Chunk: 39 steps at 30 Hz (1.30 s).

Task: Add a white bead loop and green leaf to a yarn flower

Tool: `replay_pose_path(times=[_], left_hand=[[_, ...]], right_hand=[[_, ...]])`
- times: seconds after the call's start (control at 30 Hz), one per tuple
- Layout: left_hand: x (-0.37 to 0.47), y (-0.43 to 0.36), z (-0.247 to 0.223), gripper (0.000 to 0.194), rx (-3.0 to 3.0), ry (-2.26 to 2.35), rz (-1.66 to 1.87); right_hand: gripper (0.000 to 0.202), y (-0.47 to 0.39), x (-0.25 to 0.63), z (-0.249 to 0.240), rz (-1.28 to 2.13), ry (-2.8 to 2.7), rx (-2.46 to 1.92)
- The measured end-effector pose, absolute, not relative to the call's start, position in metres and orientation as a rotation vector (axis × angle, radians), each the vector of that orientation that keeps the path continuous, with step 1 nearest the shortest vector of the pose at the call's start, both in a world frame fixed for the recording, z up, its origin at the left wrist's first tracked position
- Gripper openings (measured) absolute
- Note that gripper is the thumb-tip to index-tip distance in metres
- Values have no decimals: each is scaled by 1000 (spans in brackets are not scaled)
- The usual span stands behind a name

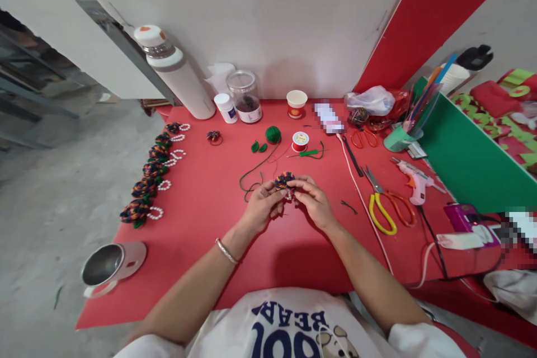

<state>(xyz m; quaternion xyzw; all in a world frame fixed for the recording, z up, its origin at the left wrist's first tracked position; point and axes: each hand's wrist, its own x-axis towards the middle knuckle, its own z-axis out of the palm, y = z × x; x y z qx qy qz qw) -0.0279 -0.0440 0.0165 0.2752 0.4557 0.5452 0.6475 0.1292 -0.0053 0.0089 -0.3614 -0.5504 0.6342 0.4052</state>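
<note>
Between my two hands, above the red table, is a multicoloured crocheted yarn flower with a small string of pearly beads below it. My left hand pinches it from the left and my right hand from the right. Just beyond them lie a green yarn ball with a loose strand, two green crocheted leaves, a spool of red thread and a green-handled crochet hook. Along the left edge runs a row of several similar yarn flowers with bead loops.
A white bottle, a pill bottle, a clear jar and a paper cup stand at the back. Scissors, a glue gun and cables lie right. A mug rests on its side at front left.
</note>
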Motion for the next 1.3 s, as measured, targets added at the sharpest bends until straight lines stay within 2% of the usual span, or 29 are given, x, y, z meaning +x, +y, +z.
replay_pose_path(times=[0.3,0.8,1.3], left_hand=[[-27,-44,17,30,599,1034,1246],[-30,-45,19,49,596,1018,1187],[-29,-47,12,51,644,1042,1201]], right_hand=[[31,-8,128,10,1547,-1508,-924],[31,-4,131,7,1577,-1369,-967],[28,-3,131,8,1513,-1424,-1000]])
